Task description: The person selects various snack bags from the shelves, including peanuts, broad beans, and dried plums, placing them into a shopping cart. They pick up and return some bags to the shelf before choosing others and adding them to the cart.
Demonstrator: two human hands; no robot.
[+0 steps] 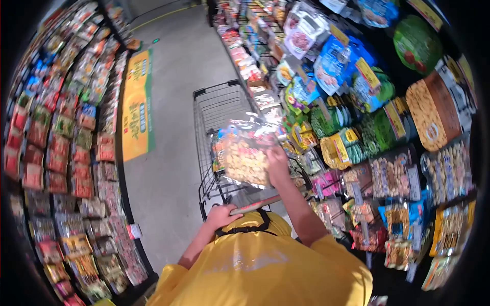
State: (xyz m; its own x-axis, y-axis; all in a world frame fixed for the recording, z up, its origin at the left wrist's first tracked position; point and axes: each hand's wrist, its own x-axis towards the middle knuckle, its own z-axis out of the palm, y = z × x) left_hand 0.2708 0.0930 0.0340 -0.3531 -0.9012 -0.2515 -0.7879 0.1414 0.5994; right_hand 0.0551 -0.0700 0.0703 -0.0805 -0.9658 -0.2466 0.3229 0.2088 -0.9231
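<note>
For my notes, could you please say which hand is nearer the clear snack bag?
Right. The right hand holds the clear snack bag at its side; the left hand, away from it, grips the cart handle.

Right hand (278, 166) grips the right edge of a clear bag (246, 166) of pale, rounded pieces, held upright above the near end of a wire shopping cart (197, 120). Left hand (221, 217) is closed around the left end of the cart handle (255, 205). A colourful packet (218, 150) shows in the cart beside the bag, partly hidden. Wearer has a yellow shirt (265, 270). Red packets (56, 166) fill racks to the left; blue bags (332, 66) hang to the right. An orange floor strip (137, 109) borders the left racks.
</note>
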